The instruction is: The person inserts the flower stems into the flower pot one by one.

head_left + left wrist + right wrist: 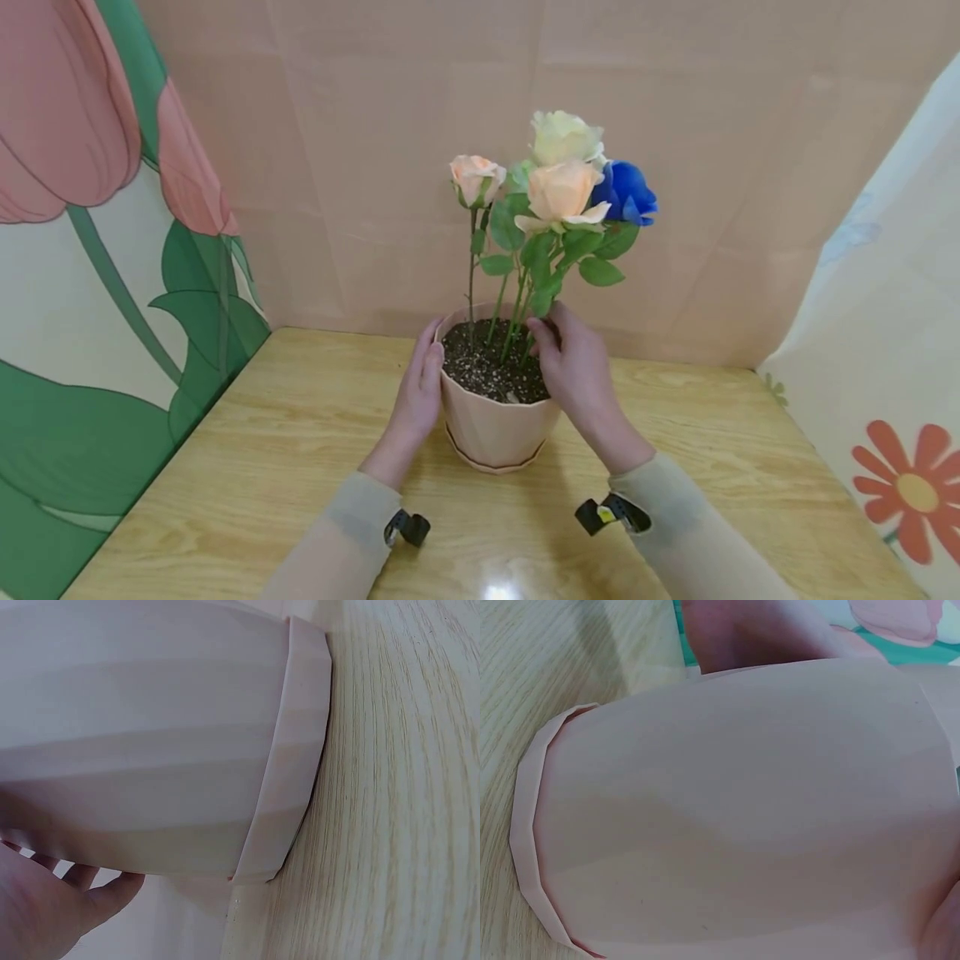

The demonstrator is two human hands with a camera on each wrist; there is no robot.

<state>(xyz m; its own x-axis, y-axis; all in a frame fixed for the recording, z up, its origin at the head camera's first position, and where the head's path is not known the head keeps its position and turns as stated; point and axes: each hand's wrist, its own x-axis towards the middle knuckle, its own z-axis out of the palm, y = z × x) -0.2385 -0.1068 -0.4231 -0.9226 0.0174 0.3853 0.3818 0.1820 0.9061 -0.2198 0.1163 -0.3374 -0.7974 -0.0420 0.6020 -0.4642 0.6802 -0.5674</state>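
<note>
A pale pink flower pot [498, 429] stands on its saucer [498, 468], filled with dark soil [487, 375]. My left hand [416, 387] rests against the pot's left side; in the left wrist view its fingers [112, 896] lie along the wall. Over the right rim, my right hand [581, 362] has curled fingers and pinches a green stem low down, below the leaves. Which flower that stem bears is hard to tell. Above are a small peach rose [476, 179], a larger peach rose [564, 193], a cream rose [566, 137] and a blue rose [626, 193].
The pot is on a wood-grain table [300, 467]. A plain pinkish backdrop [360, 167] hangs behind it. Printed flower panels flank the table, with tulips [67, 108] on the left and a red flower [915, 492] on the right.
</note>
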